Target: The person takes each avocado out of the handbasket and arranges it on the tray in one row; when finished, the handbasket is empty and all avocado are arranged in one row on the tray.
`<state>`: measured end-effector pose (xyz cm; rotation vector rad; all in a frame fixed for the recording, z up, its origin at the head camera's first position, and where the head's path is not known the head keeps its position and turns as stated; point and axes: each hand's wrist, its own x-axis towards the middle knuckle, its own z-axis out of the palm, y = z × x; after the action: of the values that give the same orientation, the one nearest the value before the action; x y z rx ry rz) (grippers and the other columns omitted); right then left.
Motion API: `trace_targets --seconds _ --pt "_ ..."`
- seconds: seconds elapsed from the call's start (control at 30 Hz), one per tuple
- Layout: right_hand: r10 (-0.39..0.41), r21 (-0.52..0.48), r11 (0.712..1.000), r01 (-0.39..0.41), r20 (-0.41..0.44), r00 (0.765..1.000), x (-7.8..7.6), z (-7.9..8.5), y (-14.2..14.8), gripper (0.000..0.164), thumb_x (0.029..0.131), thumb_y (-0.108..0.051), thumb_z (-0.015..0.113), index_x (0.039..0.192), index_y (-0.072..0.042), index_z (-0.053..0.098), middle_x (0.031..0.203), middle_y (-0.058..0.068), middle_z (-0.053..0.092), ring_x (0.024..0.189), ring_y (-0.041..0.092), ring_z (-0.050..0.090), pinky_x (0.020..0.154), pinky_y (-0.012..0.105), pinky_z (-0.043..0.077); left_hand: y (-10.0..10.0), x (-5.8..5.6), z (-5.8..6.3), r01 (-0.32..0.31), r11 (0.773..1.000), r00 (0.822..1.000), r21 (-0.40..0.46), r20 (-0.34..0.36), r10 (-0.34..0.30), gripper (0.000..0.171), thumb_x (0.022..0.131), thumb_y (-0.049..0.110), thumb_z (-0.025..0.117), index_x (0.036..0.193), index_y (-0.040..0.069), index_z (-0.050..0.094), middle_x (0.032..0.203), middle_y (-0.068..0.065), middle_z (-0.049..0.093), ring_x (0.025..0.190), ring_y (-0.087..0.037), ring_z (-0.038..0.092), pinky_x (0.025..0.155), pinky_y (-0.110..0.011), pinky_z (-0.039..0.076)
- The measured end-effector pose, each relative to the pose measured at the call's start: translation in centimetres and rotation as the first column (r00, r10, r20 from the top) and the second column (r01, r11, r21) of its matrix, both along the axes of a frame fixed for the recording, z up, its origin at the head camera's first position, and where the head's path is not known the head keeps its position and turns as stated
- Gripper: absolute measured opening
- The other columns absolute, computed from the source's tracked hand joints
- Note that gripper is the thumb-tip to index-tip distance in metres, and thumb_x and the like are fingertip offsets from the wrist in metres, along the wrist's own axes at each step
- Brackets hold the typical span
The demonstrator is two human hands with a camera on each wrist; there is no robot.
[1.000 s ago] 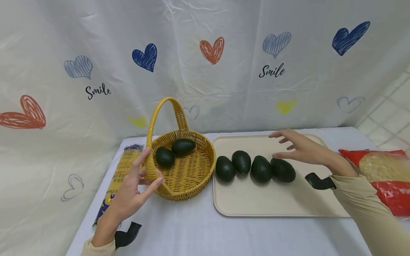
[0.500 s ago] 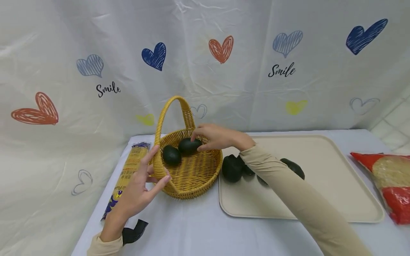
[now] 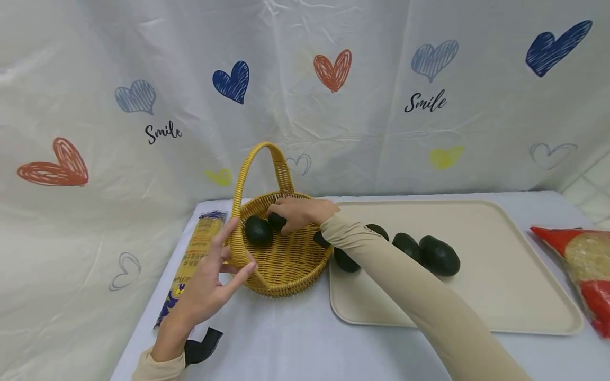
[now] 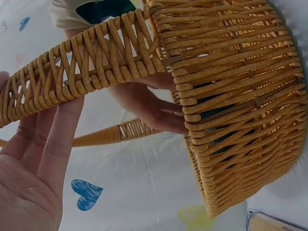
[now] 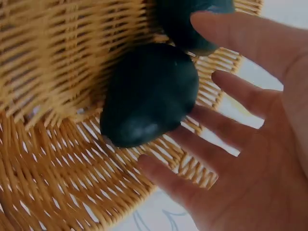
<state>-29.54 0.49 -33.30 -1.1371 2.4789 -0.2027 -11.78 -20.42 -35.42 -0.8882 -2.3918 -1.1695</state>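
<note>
A yellow wicker basket (image 3: pixel 290 275) stands on the table with two dark green avocados inside. My left hand (image 3: pixel 200 286) holds the near side of its tall handle (image 3: pixel 243 185), with fingers behind the handle and the thumb in front. In the basket, my right hand (image 3: pixel 300 212) covers much of the rear avocado (image 5: pixel 151 94). The right wrist view shows its fingers spread and nearly straight, the fingertips right at that avocado's edge. The front avocado (image 3: pixel 259 231) lies to the left, close to the thumb in the right wrist view.
Right of the basket lies a beige tray (image 3: pixel 500 296) with several avocados (image 3: pixel 439 256), partly hidden by the right sleeve (image 3: pixel 405 280). A long yellow packet (image 3: pixel 193 254) lies left of the basket. At the far right is a red bag (image 3: pixel 586 264). A heart-printed cloth (image 3: pixel 371 132) hangs behind.
My right hand has swung left from above the tray into the basket, down over the rear avocado. The left hand stays at the handle. The head view has shifted slightly.
</note>
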Motion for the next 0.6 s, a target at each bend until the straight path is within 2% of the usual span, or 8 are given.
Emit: trace_targets --seconds 0.17,0.37,0.5,0.6 --pt "0.013 -0.042 0.999 -0.014 -0.017 1.0 -0.02 -0.09 0.4 0.053 0.105 -0.018 0.065 0.154 -0.007 0.048 0.155 0.015 0.044 0.145 0.029 0.043 0.12 0.041 0.037 0.17 0.0 -0.03 0.0 1.0 1.0 -0.003 0.001 0.0 0.095 0.089 -0.008 0.074 0.165 0.007 0.019 0.119 -0.016 0.068 0.088 -0.012 0.071 0.074 -0.03 0.064" --pt "0.051 -0.004 0.999 -0.052 -0.047 0.998 0.32 0.07 0.74 0.05 0.105 -0.018 0.066 0.152 -0.009 0.054 0.152 0.015 0.045 0.141 0.028 0.046 0.117 0.039 0.041 0.19 0.07 0.11 -0.012 1.0 1.0 -0.003 -0.001 0.012 0.095 0.09 -0.007 0.073 0.166 0.009 0.019 0.114 -0.014 0.071 0.088 -0.015 0.073 0.075 -0.031 0.064" --pt "0.049 0.009 0.999 -0.048 -0.05 0.998 0.61 0.22 0.65 0.045 0.105 -0.015 0.066 0.149 -0.012 0.059 0.155 0.017 0.042 0.146 0.03 0.042 0.116 0.04 0.041 0.22 0.14 0.16 -0.026 1.0 1.0 -0.007 -0.002 0.026 0.096 0.089 -0.009 0.073 0.166 0.012 0.019 0.125 -0.018 0.066 0.089 -0.015 0.072 0.075 -0.031 0.064" --pt "0.063 0.017 0.998 -0.062 -0.071 0.996 0.78 0.21 0.53 0.045 0.103 -0.005 0.065 0.147 -0.013 0.062 0.16 0.016 0.04 0.15 0.031 0.038 0.119 0.04 0.039 0.23 0.2 0.15 -0.042 0.999 0.999 -0.016 -0.006 0.042 0.095 0.089 -0.008 0.072 0.166 0.014 0.02 0.133 -0.021 0.061 0.089 -0.014 0.071 0.075 -0.03 0.064"
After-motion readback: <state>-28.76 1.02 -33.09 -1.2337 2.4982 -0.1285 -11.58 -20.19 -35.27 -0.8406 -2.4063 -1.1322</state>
